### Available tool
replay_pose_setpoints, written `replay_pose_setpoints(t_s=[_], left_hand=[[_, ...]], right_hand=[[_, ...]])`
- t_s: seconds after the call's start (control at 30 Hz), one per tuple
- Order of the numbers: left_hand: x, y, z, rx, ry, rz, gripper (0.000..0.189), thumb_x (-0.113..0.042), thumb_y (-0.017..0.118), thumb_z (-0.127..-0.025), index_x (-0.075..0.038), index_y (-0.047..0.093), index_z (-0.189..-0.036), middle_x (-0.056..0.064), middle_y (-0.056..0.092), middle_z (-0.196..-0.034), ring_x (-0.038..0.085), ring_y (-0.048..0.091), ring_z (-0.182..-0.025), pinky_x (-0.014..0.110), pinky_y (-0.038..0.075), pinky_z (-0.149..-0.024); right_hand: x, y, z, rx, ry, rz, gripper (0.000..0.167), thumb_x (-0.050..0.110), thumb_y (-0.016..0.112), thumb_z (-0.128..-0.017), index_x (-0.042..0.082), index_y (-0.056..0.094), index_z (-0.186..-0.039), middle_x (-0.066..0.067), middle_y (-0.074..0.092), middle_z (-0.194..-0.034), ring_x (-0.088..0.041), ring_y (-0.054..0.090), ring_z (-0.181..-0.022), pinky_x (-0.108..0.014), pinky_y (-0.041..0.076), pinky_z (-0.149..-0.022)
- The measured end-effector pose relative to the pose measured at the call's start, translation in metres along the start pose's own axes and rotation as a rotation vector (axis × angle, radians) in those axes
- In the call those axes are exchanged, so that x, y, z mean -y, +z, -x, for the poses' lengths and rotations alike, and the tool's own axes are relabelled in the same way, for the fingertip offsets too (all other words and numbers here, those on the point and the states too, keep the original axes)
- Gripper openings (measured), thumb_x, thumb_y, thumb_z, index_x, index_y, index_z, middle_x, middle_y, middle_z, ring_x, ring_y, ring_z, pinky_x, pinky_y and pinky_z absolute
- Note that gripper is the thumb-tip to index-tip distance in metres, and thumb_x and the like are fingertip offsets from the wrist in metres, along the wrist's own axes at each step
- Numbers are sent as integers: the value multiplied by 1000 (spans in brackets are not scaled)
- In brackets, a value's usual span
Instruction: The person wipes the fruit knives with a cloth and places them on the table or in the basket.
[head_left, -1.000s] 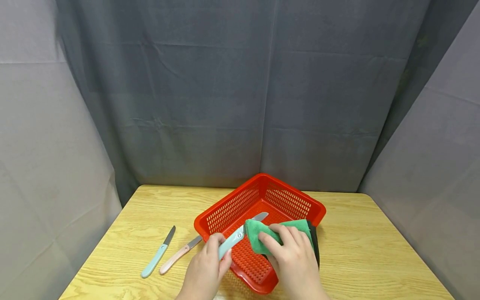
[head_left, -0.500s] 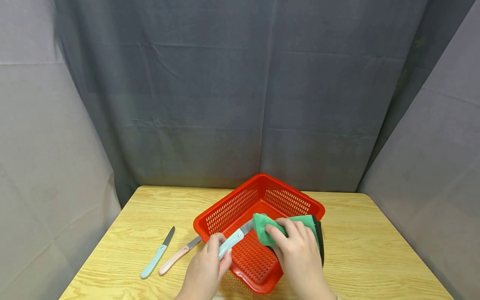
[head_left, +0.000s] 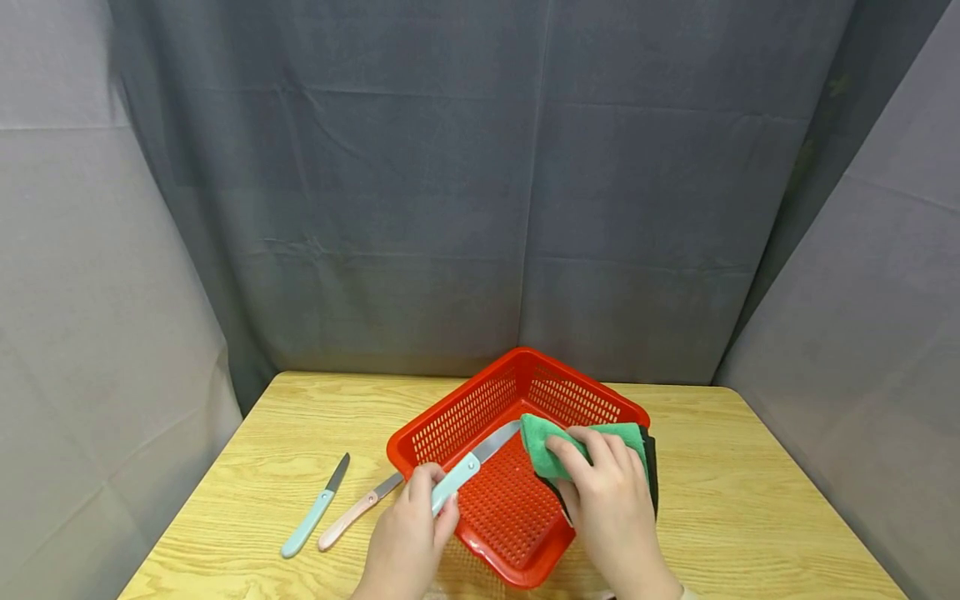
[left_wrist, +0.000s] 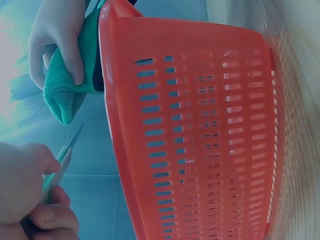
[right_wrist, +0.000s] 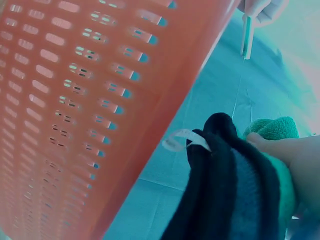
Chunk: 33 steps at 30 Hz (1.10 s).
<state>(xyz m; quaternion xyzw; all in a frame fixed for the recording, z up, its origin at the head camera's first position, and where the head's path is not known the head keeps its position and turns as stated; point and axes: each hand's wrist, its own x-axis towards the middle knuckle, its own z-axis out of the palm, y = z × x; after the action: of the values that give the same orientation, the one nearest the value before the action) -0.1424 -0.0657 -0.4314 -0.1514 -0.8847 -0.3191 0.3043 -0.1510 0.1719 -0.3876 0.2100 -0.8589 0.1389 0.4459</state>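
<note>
In the head view my left hand (head_left: 408, 533) grips the light-blue handle of a knife (head_left: 456, 482); its bare blade points up and right over the red basket. My right hand (head_left: 611, 508) pinches a folded green cloth (head_left: 543, 446) with dark edging, its near corner at the blade's tip. The left wrist view shows the cloth (left_wrist: 62, 97) just beyond the knife tip, with a gap between them. In the right wrist view the folded cloth's dark edge (right_wrist: 220, 170) hangs below the hand, and a small white tag sticks out of it.
Beneath both hands stands the red plastic basket (head_left: 397, 450) with slotted walls. To its left on the wooden table (head_left: 225, 517) lie another light-blue knife (head_left: 309, 523) and a pink-handled knife (head_left: 348, 518), whose tip is hidden by the basket. Grey curtains (head_left: 405, 183) enclose the table.
The right hand has drawn the cloth right and upward along the blade, from near the handle to the tip, uncovering the blade. The left hand has hardly moved, shifting the knife slightly left.
</note>
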Motion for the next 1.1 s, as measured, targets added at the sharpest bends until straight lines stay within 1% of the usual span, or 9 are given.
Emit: replay_pose_setpoints(t_s=[0.23,0.37,0.53,0.63,0.7,0.83,0.97,1.1], left_hand=[[-1,0,-1,9,-2,1,28,-12,74,-90,-8,55,-110,-9,43,-73,0,32,-55,17,31,-47],[0,1,-1,17,-14,2,27,-13,74,-90,-9,55,-110,-9,43,-73,0,32,-55,18,31,-47],[-1,1,0,24,-26,-2,27,-13,74,-91,-9,55,-110,-9,43,-73,1,33,-55,18,31,-47],[-1,1,0,21,-26,1,27,-13,74,-91,-9,55,-110,-9,42,-72,1,32,-55,18,30,-47],[-1,2,0,13,-19,1,27,-13,74,-90,-9,55,-110,-9,42,-72,0,32,-54,18,30,-46],[-2,3,0,-8,-8,1,28,-13,75,-90,-9,56,-110,-9,43,-72,-1,31,-54,17,29,-46],[-2,4,0,-19,1,0,28,-13,74,-90,-9,56,-110,-9,43,-72,-2,31,-54,17,29,-46],[-1,5,1,-29,26,-5,29,-13,75,-89,-8,56,-111,-9,44,-73,-2,31,-54,16,29,-46]], right_hand=[[2,-1,0,58,-13,-38,56,0,90,-63,17,71,-112,-7,68,-112,-30,61,-98,-50,50,-77],[5,-2,0,92,-6,-56,51,4,89,-66,19,72,-112,-6,68,-113,-28,60,-99,-48,49,-80],[6,-2,-1,62,-48,-79,50,4,89,-65,21,72,-109,-5,68,-111,-27,61,-97,-47,50,-78],[8,-2,-1,31,-100,-108,51,3,91,-64,21,73,-108,-7,70,-110,-28,62,-97,-48,51,-77],[9,-2,-1,26,-134,-123,49,4,91,-65,21,74,-108,-7,70,-111,-29,63,-97,-49,52,-77],[12,-1,-1,15,-204,-116,48,5,88,-66,22,75,-109,-6,71,-112,-30,64,-97,-49,53,-79],[15,0,1,30,-225,-108,50,4,87,-66,23,75,-111,-5,70,-113,-29,64,-97,-46,53,-82],[16,2,2,34,-230,-108,51,3,87,-66,24,75,-110,-4,70,-112,-27,64,-96,-44,52,-84]])
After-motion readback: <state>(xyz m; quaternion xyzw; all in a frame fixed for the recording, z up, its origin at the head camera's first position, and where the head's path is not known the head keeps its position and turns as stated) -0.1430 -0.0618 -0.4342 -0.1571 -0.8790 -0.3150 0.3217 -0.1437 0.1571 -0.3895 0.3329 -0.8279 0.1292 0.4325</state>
